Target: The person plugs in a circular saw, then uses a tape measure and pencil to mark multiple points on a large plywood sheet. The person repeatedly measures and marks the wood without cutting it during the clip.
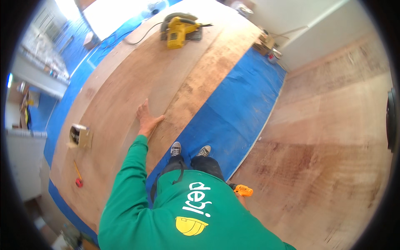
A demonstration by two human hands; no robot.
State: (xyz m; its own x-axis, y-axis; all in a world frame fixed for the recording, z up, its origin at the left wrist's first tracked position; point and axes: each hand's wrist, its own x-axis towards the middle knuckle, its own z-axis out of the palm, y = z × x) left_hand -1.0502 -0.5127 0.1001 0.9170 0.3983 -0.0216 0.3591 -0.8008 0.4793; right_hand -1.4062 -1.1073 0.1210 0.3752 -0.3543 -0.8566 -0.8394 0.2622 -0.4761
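Note:
My left hand (148, 118) lies on the plywood, fingers spread, beside the seam where a sheet (125, 96) meets a narrower strip (200, 77). Down at my right side, my right hand (241, 200) is wrapped round an orange and black cordless drill (244, 190); my green sweatshirt hides part of that hand. Farther up the plywood sits a yellow circular saw (177, 35) with its cord trailing left. An opened cardboard box (84, 138) with dark contents rests to the left. Below it lies a small red round thing (79, 182) with a thin yellow strip, resembling a tape measure.
Blue sheeting (233, 100) covers the floor under my shoes (203, 151). A large upright-looking plywood panel (325, 146) fills the right side. Against the far wall stand a small tub (274, 56) and scraps of wood (262, 43). A white low partition (41, 75) is at left.

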